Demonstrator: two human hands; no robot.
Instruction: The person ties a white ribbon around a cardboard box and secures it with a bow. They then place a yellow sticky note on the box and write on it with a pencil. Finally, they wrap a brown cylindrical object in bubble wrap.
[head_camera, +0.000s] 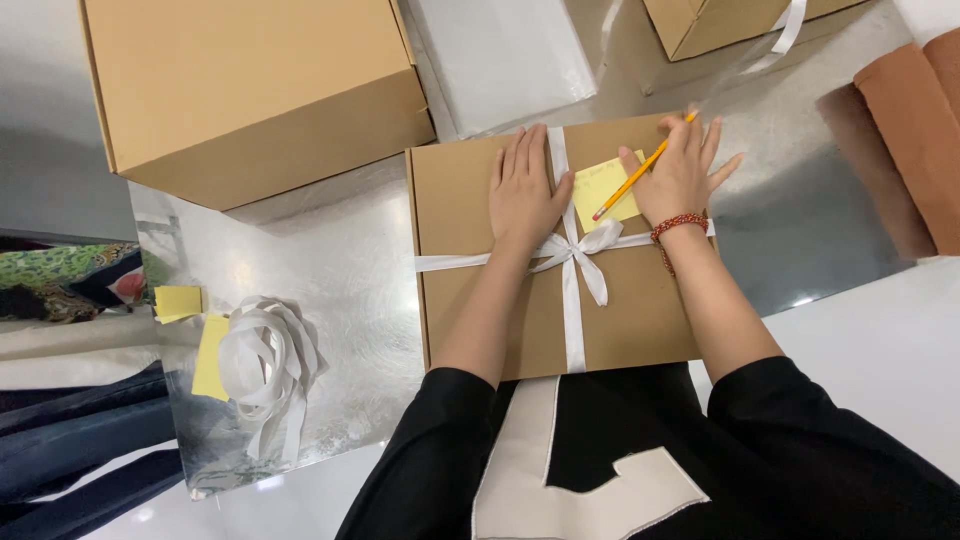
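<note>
flat box (470, 300) | near edge hidden by sleeves | sticky note (598, 185) writing illegible

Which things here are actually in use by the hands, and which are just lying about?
In use:
- flat cardboard box under the left hand
- white ribbon bow tied round it
- yellow sticky note on the lid
- yellow pencil in the right hand

Lying about:
- large cardboard box
- loose coil of white ribbon
- spare yellow notes
- second box at top
- brown fabric roll
</note>
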